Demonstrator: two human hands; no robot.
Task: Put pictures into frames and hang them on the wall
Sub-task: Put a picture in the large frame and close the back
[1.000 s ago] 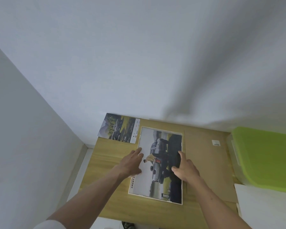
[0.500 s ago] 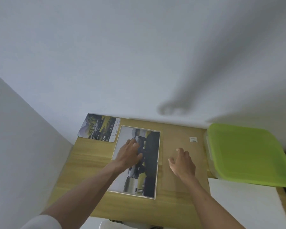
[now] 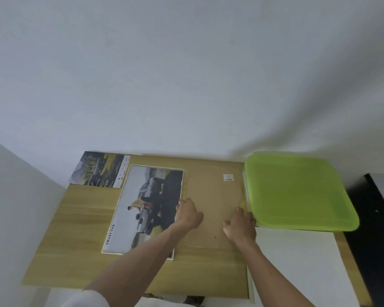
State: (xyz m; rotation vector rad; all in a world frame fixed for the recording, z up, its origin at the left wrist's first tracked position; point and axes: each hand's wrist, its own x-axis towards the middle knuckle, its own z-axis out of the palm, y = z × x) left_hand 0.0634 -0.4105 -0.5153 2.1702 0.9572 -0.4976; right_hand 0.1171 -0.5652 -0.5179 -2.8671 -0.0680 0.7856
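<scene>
A car picture (image 3: 142,207) in a thin white frame lies flat on the wooden table (image 3: 75,240). Right of it lies a brown backing board (image 3: 213,191) with a small white label. My left hand (image 3: 189,214) is curled over the board's left edge, next to the picture. My right hand (image 3: 239,226) grips the board's right edge, close to the green lid. A second car print (image 3: 100,169) lies at the back left, partly under the framed picture and overhanging the table's edge.
A container with a lime green lid (image 3: 297,191) stands at the back right against the white wall (image 3: 186,85). A white sheet (image 3: 297,262) lies at the front right. A black surface (image 3: 377,229) is at the far right.
My left hand left the picture and moved right to the backing board's left edge. My right hand slid right to the board's far edge. The view shifted to the right.
</scene>
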